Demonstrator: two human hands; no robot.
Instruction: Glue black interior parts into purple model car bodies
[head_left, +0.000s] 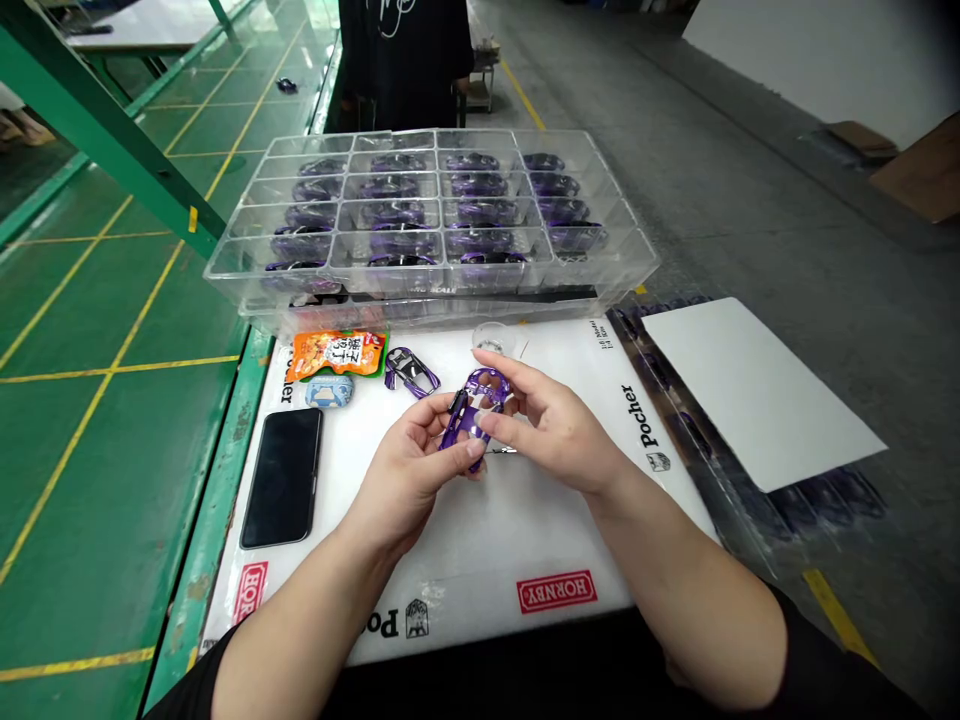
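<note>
Between both hands, above the white table top, is a purple model car body (491, 392) with see-through window openings. My left hand (420, 455) is closed on its lower left side, with the thumb across the near end. With thumb and fingers, my right hand (544, 420) grips the right side and top. A small black part shows at the body's left edge by the left fingertips. Just beyond the left hand, a second purple-and-black car body (412, 371) lies on the table. A thin metallic item (502, 450) shows partly below the right hand.
A clear divided tray (360, 300) of purple car bodies stands at the table's back. On the left lie a phone (282, 478), an orange snack packet (337, 354) and a blue-white item (328, 391). A white board (757, 390) covers another tray at right. A person (405, 60) stands beyond.
</note>
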